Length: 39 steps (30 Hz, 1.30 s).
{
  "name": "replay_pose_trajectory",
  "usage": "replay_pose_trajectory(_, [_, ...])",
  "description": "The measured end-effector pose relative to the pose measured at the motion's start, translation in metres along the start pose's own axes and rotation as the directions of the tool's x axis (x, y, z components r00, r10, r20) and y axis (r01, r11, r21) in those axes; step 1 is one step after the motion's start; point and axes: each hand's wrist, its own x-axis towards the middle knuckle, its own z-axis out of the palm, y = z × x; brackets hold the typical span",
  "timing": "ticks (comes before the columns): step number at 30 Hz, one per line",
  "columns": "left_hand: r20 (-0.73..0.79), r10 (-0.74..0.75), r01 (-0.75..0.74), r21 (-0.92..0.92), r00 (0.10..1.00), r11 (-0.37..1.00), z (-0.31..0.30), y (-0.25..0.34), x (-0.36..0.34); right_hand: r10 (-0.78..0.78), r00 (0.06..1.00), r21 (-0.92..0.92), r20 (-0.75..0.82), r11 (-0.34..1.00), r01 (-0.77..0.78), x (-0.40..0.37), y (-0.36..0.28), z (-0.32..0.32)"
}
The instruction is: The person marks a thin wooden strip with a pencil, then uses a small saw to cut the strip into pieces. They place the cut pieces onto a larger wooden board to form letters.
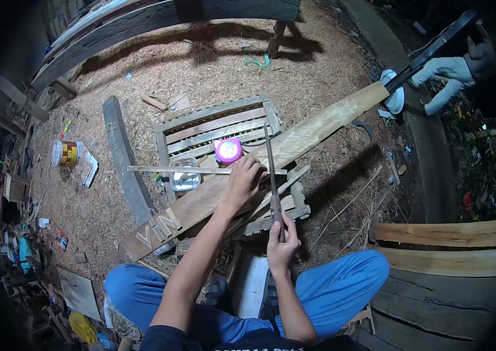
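Note:
My left hand [242, 180] is closed over a thin wooden strip [201, 170], pressing it across a long wide board [318, 130]. In my right hand [283, 243] is the handle of a saw [271, 158]; its long narrow blade points away from me and crosses the strip near its right end. The teeth cannot be made out. A pink tape measure [228, 151] sits just beyond my left hand. Left of it is a clear plastic container [185, 178] with small items inside. Short light wood pieces [159, 229] form letter shapes on the board's near left end.
The board rests on a slatted wooden frame [216, 124]. A curved timber [124, 158] and a paint bucket [64, 154] are to the left. Planks [450, 234] lie at right. A bench [160, 26] stands behind; another person [450, 73] is at upper right, near a white basin [396, 100].

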Motion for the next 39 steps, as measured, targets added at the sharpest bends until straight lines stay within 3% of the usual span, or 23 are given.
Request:
replay_pose_trajectory(7, [0.019,0.004,-0.004,0.009,1.000,1.000,0.001,-0.002,0.000,-0.052,0.999,-0.023,-0.012,0.998,0.052,-0.002,0.003,0.002])
replay_pose_trajectory(9, [0.030,0.003,-0.003,0.018,1.000,1.000,0.000,-0.004,0.000,-0.134,0.990,-0.028,-0.051,0.991,0.133,-0.006,-0.001,0.002])
replay_pose_trajectory(13, [0.017,-0.010,0.010,0.017,1.000,1.000,0.005,-0.005,-0.001,-0.076,0.996,-0.072,-0.036,0.995,0.073,-0.003,-0.009,0.005])
replay_pose_trajectory(16, [0.015,-0.011,0.010,0.046,1.000,0.999,0.005,-0.002,-0.003,-0.181,0.982,-0.138,-0.045,0.975,0.173,-0.008,-0.004,0.004])
replay_pose_trajectory(22, [0.039,-0.012,0.009,0.075,0.999,0.997,0.002,0.003,-0.001,-0.079,0.997,-0.152,-0.009,0.985,0.077,-0.009,-0.019,0.002])
replay_pose_trajectory(26, [0.043,-0.010,0.005,0.107,0.999,0.994,0.001,0.004,0.001,-0.182,0.981,-0.127,-0.064,0.977,0.173,-0.013,-0.010,0.004])
replay_pose_trajectory(29, [0.051,-0.002,-0.003,0.112,0.999,0.994,0.004,0.002,-0.002,-0.180,0.982,-0.112,-0.054,0.978,0.174,0.001,-0.018,0.005])
replay_pose_trajectory(30, [0.070,-0.019,0.011,0.113,0.997,0.994,0.003,0.002,-0.003,-0.087,0.996,-0.052,-0.020,0.995,0.086,0.003,-0.021,0.005])
replay_pose_trajectory(39, [0.073,-0.032,0.024,0.101,0.997,0.995,0.003,0.002,0.000,-0.143,0.990,-0.049,-0.013,0.989,0.142,0.004,-0.020,0.005])
